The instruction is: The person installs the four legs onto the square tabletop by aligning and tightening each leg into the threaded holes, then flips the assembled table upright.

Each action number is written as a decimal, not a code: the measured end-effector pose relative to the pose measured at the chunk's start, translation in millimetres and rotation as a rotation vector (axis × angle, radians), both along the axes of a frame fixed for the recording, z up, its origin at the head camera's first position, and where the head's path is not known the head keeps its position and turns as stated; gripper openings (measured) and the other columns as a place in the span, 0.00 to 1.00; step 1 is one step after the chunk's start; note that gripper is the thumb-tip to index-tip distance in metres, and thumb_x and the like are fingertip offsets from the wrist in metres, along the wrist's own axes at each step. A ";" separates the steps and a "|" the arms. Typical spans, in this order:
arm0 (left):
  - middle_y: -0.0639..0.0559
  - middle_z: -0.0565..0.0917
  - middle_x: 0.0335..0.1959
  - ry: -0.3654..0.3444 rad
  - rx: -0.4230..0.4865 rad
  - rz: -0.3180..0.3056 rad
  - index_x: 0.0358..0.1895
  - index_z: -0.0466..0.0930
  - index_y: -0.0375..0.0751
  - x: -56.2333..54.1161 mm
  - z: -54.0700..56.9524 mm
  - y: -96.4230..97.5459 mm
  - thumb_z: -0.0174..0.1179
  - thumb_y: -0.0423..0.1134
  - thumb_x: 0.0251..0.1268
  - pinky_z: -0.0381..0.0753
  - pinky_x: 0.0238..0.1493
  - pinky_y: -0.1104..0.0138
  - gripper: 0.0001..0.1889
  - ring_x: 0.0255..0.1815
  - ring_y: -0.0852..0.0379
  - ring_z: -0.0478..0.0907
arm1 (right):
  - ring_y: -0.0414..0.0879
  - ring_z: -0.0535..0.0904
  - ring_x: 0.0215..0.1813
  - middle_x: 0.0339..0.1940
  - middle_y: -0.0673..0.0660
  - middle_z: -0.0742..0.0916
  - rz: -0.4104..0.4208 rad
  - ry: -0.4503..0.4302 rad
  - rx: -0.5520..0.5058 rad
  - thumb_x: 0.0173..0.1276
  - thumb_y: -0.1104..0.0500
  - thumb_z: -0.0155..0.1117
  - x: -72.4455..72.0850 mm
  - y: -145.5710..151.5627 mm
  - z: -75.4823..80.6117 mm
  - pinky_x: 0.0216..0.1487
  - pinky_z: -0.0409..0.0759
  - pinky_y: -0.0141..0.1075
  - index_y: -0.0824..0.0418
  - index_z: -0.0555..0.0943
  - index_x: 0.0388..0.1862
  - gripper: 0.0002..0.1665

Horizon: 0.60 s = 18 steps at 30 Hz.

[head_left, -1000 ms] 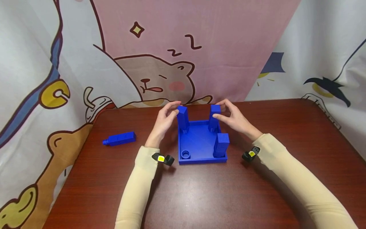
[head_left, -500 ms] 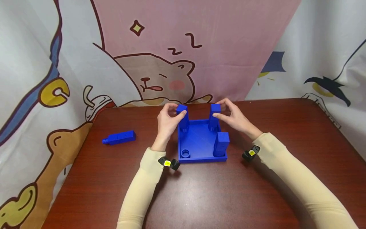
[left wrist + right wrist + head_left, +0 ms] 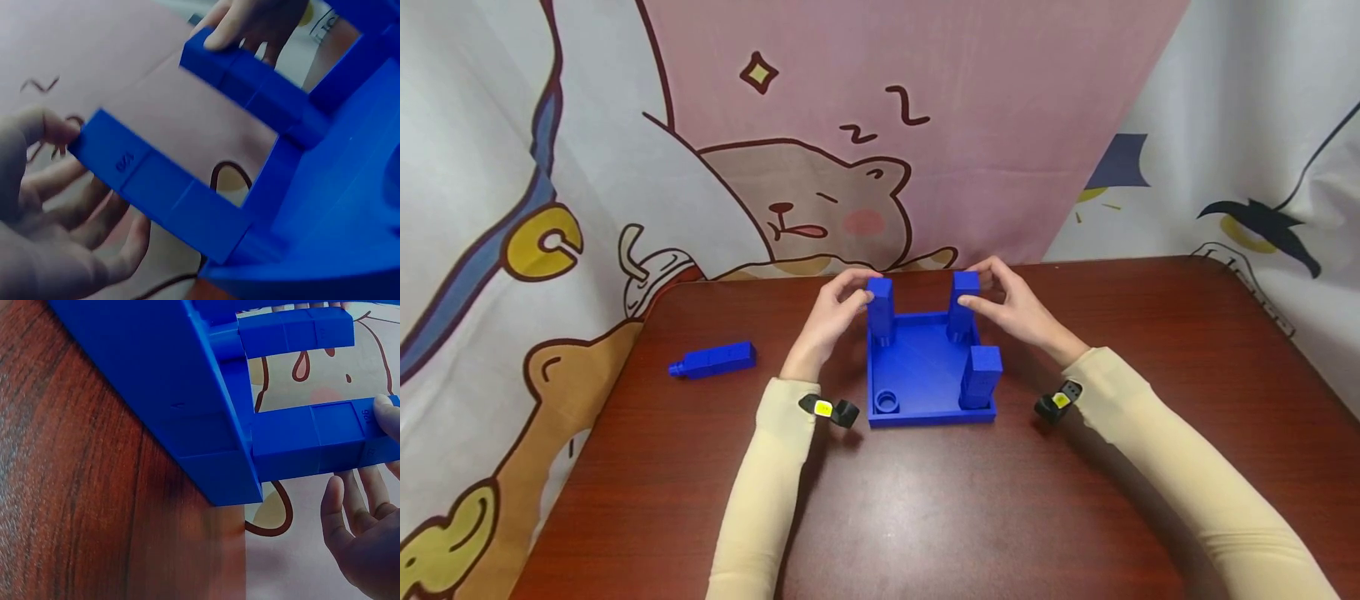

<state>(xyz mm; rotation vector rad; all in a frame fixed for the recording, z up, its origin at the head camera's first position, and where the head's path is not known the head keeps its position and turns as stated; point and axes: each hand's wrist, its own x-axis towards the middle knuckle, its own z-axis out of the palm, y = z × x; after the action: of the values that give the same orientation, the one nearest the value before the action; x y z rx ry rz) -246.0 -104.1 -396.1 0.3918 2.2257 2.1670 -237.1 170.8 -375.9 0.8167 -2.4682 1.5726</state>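
A blue square base [image 3: 921, 379] with a low rim bears three upright blue posts. My left hand [image 3: 835, 315] pinches the top of the back left post [image 3: 882, 315] between thumb and fingers; in the left wrist view its thumb tip lies at the post's end, by small markings. Across from it, my right hand [image 3: 1021, 312] holds the back right post [image 3: 959, 323] near its top, thumb on the front. The front right post [image 3: 982, 379] stands untouched. At the front left corner, a round socket [image 3: 887, 402] has no post in it.
A loose blue post [image 3: 718, 361] with a narrow round end lies on the brown table [image 3: 880, 508], left of the base. Behind the table hangs a cartoon-print cloth [image 3: 985, 150].
My left hand swung its thumb across the front of the back left post, then back leftward. That post has turned, its face now squarer to the head view. The right hand stays in place.
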 end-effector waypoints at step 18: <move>0.39 0.76 0.61 0.029 -0.087 -0.027 0.61 0.74 0.31 0.9 3.6 -5.6 0.49 0.27 0.69 0.73 0.58 0.55 0.19 0.57 0.49 0.75 | 0.55 0.77 0.43 0.41 0.66 0.81 -0.004 -0.019 0.014 0.66 0.70 0.63 -0.2 0.7 -0.8 0.43 0.75 0.31 0.74 0.70 0.53 0.19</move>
<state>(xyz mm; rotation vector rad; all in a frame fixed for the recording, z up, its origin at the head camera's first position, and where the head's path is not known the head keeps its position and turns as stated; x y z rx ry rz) -245.1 -109.7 -392.5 0.4510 2.3064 2.0560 -237.3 171.6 -376.7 0.8022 -2.4954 1.5710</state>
